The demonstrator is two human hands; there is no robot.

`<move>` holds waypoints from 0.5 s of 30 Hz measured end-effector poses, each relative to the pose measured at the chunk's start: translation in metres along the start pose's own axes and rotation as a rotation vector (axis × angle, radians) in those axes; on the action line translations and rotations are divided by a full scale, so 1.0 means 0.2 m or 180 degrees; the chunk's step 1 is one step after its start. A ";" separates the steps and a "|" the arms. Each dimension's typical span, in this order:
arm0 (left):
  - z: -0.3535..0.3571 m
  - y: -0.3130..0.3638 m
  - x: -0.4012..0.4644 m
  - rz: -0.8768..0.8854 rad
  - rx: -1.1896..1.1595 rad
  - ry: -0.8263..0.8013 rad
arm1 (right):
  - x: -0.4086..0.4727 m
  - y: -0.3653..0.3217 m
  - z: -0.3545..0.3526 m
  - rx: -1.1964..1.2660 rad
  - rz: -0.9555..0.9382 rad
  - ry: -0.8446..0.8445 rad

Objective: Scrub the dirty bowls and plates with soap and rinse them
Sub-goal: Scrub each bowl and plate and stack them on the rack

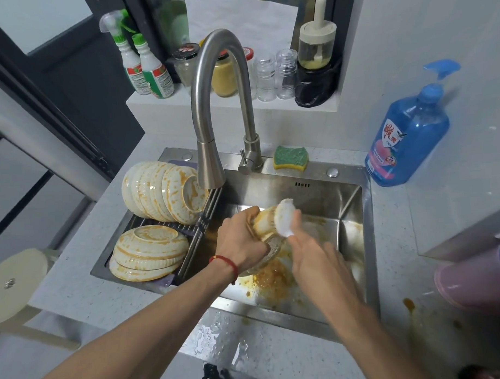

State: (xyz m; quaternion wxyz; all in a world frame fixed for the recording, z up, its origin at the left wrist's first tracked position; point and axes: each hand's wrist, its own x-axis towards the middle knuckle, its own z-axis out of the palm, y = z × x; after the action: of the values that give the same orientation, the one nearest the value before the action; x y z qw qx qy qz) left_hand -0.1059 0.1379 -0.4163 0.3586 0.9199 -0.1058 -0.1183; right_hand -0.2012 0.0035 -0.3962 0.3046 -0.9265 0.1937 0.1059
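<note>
Over the sink point(354, 202) basin, right of the faucet point(210, 151), left hand point(239, 243) grips the stained bowl point(265, 221) tilted while right hand point(310, 252), fingers extended, rubs its foamy base; judged best: rotate bowl, cover the ridged sides, then rinse.

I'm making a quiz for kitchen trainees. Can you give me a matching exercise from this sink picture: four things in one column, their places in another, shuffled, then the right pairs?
Things
1. sponge
2. soap bottle
3. stacked plates
4. held bowl

Places
A. on the rack at the sink's left, stacked face down
B. over the basin, in the left hand
C. on the sink's back rim, beside the tap's base
D. on the counter to the right of the sink

Pairs: 1-C, 2-D, 3-A, 4-B
</note>
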 end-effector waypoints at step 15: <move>-0.01 -0.04 0.00 -0.0096 -0.0534 -0.0180 | 0.02 0.07 -0.02 0.0288 -0.0142 -0.0023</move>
State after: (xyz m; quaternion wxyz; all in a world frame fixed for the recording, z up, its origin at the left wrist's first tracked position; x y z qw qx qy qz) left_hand -0.1051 0.1447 -0.4196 0.4294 0.8844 -0.0917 -0.1580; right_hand -0.2021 -0.0097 -0.4024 0.3491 -0.9156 0.1765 0.0935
